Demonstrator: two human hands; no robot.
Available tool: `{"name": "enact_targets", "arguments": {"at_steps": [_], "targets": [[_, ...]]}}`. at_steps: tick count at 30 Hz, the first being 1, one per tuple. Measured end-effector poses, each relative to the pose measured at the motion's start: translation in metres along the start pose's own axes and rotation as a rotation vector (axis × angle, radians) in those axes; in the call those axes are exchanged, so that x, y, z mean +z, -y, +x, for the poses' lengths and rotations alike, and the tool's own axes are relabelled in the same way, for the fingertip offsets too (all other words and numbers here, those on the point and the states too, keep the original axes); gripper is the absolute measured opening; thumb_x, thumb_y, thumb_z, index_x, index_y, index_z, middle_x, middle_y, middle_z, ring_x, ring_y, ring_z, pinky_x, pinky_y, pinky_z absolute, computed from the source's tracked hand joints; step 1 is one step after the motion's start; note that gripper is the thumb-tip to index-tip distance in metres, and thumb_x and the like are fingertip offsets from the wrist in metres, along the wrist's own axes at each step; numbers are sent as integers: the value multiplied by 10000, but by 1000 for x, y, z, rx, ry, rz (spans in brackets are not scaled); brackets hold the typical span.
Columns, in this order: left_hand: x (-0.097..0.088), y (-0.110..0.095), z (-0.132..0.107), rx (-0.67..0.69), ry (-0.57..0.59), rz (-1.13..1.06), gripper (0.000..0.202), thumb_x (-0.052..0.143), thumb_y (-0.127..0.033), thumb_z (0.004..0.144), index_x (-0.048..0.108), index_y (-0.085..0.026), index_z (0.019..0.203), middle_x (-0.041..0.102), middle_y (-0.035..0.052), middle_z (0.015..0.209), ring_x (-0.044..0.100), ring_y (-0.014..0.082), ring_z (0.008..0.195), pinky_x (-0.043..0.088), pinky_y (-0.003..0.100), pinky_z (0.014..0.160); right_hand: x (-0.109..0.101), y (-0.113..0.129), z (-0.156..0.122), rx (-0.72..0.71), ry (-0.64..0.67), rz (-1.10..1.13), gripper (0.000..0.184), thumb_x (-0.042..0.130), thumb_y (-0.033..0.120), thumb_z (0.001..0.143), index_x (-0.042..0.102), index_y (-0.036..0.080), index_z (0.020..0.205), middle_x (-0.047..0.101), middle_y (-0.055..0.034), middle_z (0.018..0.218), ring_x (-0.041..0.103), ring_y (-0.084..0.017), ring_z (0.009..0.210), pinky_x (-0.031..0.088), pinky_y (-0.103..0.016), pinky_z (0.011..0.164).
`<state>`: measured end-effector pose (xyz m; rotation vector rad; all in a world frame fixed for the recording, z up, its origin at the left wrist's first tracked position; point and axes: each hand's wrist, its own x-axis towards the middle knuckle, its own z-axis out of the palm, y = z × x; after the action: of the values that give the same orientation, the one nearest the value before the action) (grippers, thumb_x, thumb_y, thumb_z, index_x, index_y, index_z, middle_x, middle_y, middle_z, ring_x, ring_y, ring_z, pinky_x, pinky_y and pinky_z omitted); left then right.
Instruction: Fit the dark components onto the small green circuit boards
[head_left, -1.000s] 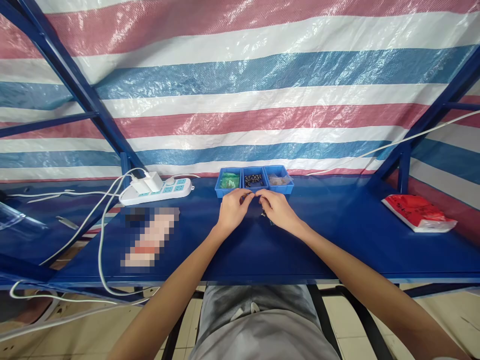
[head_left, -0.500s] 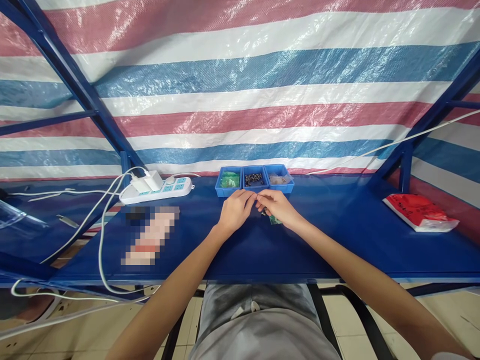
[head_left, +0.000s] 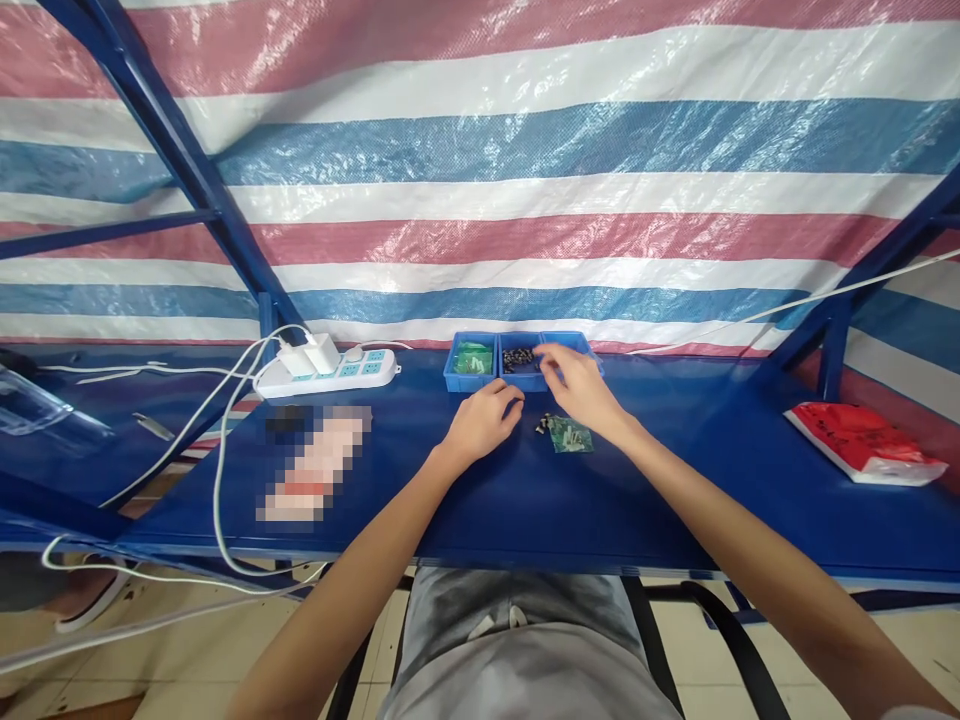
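My left hand rests low in front of the blue bins, its fingers curled in; whatever they hold, if anything, is hidden. My right hand reaches over the bins with thumb and forefinger apart, fingertips at the border of the middle and right bins. Small dark parts with pale ends fill the middle blue bin. Green packets with pale pieces lie in the left blue bin. The right blue bin is mostly behind my hand. Below it lie a green packet with pale pieces and a few loose dark parts.
On the left of the blue table sits a white power strip with plugs and trailing cables. A pixelated item lies in front of it. A red-and-white package is at the right. Striped sheeting hangs behind.
My hands have come apart. The right one moved up and over the bins, uncovering the green packet and loose dark parts. My left hand stayed low, near the bins. The view shifted slightly.
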<state>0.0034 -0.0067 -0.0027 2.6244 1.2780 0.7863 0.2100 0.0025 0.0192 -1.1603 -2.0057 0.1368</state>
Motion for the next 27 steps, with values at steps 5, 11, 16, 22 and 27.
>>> {"name": "enact_targets", "arguments": {"at_steps": [5, 11, 16, 22, 27], "targets": [[0, 0, -2, 60, 67, 17, 264, 454, -318, 994, 690, -242, 1087, 636, 53, 1054, 652, 181, 854, 494, 273, 693, -2, -2, -31, 36, 182, 8, 236, 469, 216, 973, 699, 210, 1026, 708, -71, 987, 652, -223, 859, 501, -356, 799], [-2, 5, -1, 43, 74, -4, 288, 455, -322, 992, 724, -220, 988, 671, 52, 1054, 666, 184, 857, 498, 281, 705, -2, -2, -32, -47, 372, -1, 126, 655, 256, 881, 740, 230, 970, 674, -81, 1035, 608, -271, 1029, 482, -416, 919], [-2, 4, -1, 50, 125, 8, 254, 496, -329, 969, 728, -224, 969, 690, 50, 989, 662, 192, 827, 482, 279, 655, 2, 2, -38, -29, 420, -30, 92, 654, 219, 879, 736, 242, 916, 648, -82, 1028, 578, -285, 1055, 471, -432, 928], [-1, 1, -1, 86, 139, 5, 195, 533, -294, 938, 703, -252, 1024, 681, 33, 953, 656, 185, 816, 471, 268, 642, 9, 1, -39, 34, 399, -24, 101, 645, 183, 880, 729, 237, 891, 641, -70, 974, 577, -272, 1023, 473, -391, 859], [-1, 1, -1, 65, 140, -5, 181, 535, -289, 930, 702, -253, 989, 674, 27, 936, 651, 176, 790, 461, 265, 623, 14, 7, -38, 35, 333, -37, 115, 650, 119, 853, 708, 217, 839, 660, -58, 912, 588, -243, 919, 464, -368, 815]]}}
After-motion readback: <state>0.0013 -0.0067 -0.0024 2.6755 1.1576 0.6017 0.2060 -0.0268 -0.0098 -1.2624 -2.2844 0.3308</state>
